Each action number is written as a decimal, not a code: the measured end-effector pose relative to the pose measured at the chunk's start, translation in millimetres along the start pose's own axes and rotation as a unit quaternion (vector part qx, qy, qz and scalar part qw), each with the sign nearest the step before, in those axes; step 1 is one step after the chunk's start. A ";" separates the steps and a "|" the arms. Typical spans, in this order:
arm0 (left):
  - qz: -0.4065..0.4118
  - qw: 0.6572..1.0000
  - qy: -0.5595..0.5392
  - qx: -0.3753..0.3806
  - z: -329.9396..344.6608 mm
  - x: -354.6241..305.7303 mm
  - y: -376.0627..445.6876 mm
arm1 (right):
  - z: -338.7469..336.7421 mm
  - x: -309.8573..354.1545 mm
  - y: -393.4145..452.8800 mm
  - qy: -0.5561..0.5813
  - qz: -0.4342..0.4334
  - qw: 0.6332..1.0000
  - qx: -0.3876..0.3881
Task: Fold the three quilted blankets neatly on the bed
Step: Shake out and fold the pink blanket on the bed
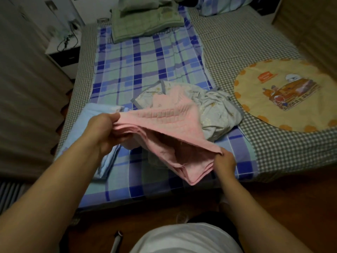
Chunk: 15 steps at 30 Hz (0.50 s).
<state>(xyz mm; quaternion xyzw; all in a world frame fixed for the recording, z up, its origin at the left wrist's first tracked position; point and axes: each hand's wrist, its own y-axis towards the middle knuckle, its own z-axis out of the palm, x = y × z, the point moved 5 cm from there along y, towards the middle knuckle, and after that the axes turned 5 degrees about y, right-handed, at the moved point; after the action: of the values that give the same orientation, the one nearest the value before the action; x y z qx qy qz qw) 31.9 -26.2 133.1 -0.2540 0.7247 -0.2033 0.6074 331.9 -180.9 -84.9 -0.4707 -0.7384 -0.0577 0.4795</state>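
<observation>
Above the bed [255, 42], both hands [102, 128] [225, 164] pinch the pink blanket's [164, 128] edges.

Dim room, wooden floor [284, 196], white nightstand [63, 49]

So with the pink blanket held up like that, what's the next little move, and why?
Probably lay the pink blanket flat on the plaid sheet and square its edges. Both hands, left and right, pinch its corners, it hangs in uneven layers, and the grey-trimmed blanket lies crumpled behind.
</observation>
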 end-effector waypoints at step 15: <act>-0.045 0.987 -0.150 0.029 -16.0 66.2 -19.2 | 28.5 -11.7 -11.6 0.259 0.259 0.930 0.023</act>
<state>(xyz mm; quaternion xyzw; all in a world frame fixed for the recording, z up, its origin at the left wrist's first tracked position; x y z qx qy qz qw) 9.6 -82.2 96.1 -0.2959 0.6072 -0.2106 0.7067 305.7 -179.5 -104.7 -0.6031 -0.4425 -0.0344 0.6628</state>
